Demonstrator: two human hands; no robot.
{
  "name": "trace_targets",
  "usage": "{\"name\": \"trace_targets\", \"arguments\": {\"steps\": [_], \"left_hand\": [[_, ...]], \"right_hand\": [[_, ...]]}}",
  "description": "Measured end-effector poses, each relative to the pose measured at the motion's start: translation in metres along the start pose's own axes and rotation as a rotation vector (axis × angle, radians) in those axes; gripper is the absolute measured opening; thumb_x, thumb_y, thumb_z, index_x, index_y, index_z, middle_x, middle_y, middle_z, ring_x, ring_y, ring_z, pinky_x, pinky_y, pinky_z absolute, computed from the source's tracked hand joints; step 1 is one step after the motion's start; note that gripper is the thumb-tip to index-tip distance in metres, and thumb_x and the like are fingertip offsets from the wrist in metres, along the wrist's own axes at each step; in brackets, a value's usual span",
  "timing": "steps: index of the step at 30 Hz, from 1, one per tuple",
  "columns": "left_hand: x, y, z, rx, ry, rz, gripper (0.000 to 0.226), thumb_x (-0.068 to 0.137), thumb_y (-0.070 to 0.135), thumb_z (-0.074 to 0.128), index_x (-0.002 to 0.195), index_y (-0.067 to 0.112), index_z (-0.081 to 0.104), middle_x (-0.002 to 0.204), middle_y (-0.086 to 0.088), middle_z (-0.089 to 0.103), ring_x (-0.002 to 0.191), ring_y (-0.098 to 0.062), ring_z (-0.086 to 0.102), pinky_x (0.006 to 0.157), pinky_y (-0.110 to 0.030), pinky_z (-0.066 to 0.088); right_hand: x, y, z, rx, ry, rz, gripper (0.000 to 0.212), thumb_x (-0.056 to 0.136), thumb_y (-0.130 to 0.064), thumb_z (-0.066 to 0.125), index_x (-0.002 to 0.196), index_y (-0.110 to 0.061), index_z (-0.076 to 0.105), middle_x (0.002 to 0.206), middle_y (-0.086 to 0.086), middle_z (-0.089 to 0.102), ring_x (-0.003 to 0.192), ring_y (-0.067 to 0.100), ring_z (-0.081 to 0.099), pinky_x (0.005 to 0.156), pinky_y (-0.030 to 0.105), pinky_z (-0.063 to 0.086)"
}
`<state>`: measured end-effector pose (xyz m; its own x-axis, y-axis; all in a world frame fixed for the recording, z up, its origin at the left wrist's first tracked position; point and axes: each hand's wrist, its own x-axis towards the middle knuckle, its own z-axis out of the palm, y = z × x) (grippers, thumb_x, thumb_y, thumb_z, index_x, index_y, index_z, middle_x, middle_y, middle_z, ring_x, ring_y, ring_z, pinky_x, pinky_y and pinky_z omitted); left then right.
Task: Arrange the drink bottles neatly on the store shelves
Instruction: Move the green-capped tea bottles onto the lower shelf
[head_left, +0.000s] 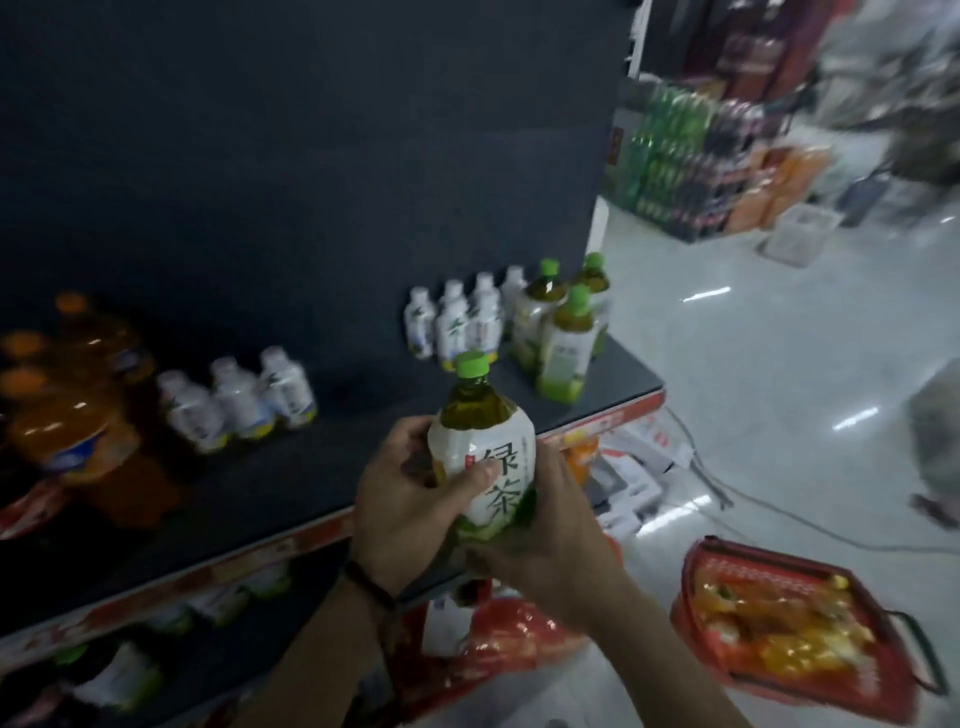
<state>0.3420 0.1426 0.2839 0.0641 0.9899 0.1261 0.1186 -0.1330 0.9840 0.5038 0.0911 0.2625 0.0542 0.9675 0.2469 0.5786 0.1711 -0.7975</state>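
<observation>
Holding a green-capped, white-labelled plastic bottle of green tea (480, 441) over the dark metal shelf (311, 467).
The bottle is kept upright above the shelf's front edge and is gripped by both hands: the left hand (400, 499) is wrapped round the label, thumb across the front, and the right hand (550, 530) is curled round the base. It is best set beside the matching green-capped tea bottles (563, 332) at the shelf's right end, label turned outwards, without the small white bottles (457, 317) being knocked. The base should be seated flat before either grip is released.
</observation>
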Motion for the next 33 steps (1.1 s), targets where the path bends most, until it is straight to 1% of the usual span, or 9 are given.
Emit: {"name": "trace_targets", "arguments": {"steps": [3, 7, 11, 15, 17, 21, 24, 28, 33], "left_hand": [[0.029, 0.017, 0.076, 0.024, 0.0, 0.026, 0.047, 0.071, 0.022, 0.097, 0.109, 0.023, 0.07, 0.096, 0.008, 0.08, 0.087, -0.006, 0.076, 0.068, -0.023, 0.061], [0.065, 0.025, 0.152, 0.072, -0.062, 0.028, 0.058, 0.062, 0.043, 0.098, 0.11, 0.034, 0.067, 0.103, 0.013, 0.077, 0.095, -0.006, 0.075, 0.079, -0.034, 0.063], [0.107, 0.029, 0.191, 0.116, -0.264, 0.002, 0.044, 0.087, 0.046, 0.081, 0.127, 0.038, 0.064, 0.115, 0.02, 0.071, 0.105, 0.002, 0.069, 0.089, -0.029, 0.061], [0.142, 0.007, 0.199, 0.361, -0.055, 0.034, 0.04, 0.095, 0.04, 0.072, 0.131, 0.036, 0.054, 0.132, 0.011, 0.058, 0.115, -0.011, 0.063, 0.09, -0.032, 0.056], [0.149, -0.002, 0.202, 0.447, -0.01, 0.042, 0.059, 0.092, 0.029, 0.076, 0.141, 0.04, 0.045, 0.143, 0.001, 0.046, 0.123, -0.012, 0.056, 0.094, -0.028, 0.051], [0.154, -0.02, 0.212, 0.523, -0.119, 0.017, 0.093, 0.092, 0.014, 0.074, 0.162, 0.039, 0.019, 0.16, -0.001, 0.023, 0.14, -0.012, 0.038, 0.111, -0.022, 0.03], [0.153, -0.04, 0.221, 0.589, -0.157, 0.023, 0.095, 0.094, 0.013, 0.07, 0.163, 0.037, 0.01, 0.161, 0.009, 0.013, 0.148, -0.026, 0.037, 0.115, -0.03, 0.036], [0.152, -0.052, 0.223, 0.62, -0.125, 0.036, 0.1, 0.092, 0.009, 0.067, 0.163, 0.044, 0.004, 0.166, 0.009, 0.007, 0.156, -0.028, 0.026, 0.121, -0.048, 0.04], [0.149, -0.053, 0.219, 0.628, -0.143, 0.006, 0.097, 0.093, 0.012, 0.071, 0.163, 0.044, 0.012, 0.171, 0.01, 0.007, 0.158, -0.018, 0.021, 0.121, -0.031, 0.029]], "right_hand": [[0.029, 0.042, -0.045, -0.049, 0.16, -0.092, 0.113, 0.066, -0.061, 0.087, 0.156, -0.019, 0.033, 0.139, -0.01, 0.047, 0.128, 0.012, 0.051, 0.098, 0.03, 0.052], [0.067, 0.09, -0.099, -0.036, 0.255, 0.043, 0.097, 0.058, -0.05, 0.093, 0.138, -0.028, 0.042, 0.119, -0.012, 0.053, 0.107, 0.01, 0.061, 0.078, 0.039, 0.061], [0.105, 0.131, -0.147, -0.023, 0.304, 0.205, 0.09, 0.048, -0.055, 0.092, 0.123, -0.034, 0.045, 0.106, -0.014, 0.063, 0.09, 0.006, 0.065, 0.065, 0.035, 0.062], [0.139, 0.17, -0.171, -0.031, 0.343, 0.306, 0.086, 0.048, -0.05, 0.096, 0.117, -0.03, 0.047, 0.101, -0.012, 0.064, 0.087, 0.007, 0.064, 0.058, 0.028, 0.056], [0.156, 0.187, -0.173, -0.034, 0.347, 0.34, 0.086, 0.051, -0.048, 0.097, 0.119, -0.027, 0.047, 0.101, -0.011, 0.064, 0.087, 0.008, 0.063, 0.059, 0.025, 0.053], [0.186, 0.218, -0.166, -0.036, 0.353, 0.379, 0.087, 0.053, -0.047, 0.098, 0.119, -0.027, 0.045, 0.105, -0.008, 0.065, 0.093, 0.014, 0.066, 0.069, 0.036, 0.062], [0.2, 0.232, -0.154, -0.01, 0.349, 0.373, 0.085, 0.055, -0.044, 0.098, 0.118, -0.029, 0.044, 0.106, -0.009, 0.063, 0.096, 0.014, 0.065, 0.071, 0.035, 0.061], [0.217, 0.247, -0.138, 0.038, 0.321, 0.35, 0.091, 0.058, -0.04, 0.099, 0.127, -0.028, 0.04, 0.114, -0.006, 0.06, 0.101, 0.013, 0.062, 0.073, 0.028, 0.055], [0.223, 0.264, -0.126, -0.002, 0.227, 0.339, 0.094, 0.06, -0.035, 0.099, 0.129, -0.027, 0.035, 0.121, -0.003, 0.058, 0.106, 0.012, 0.058, 0.075, 0.031, 0.058]]}}
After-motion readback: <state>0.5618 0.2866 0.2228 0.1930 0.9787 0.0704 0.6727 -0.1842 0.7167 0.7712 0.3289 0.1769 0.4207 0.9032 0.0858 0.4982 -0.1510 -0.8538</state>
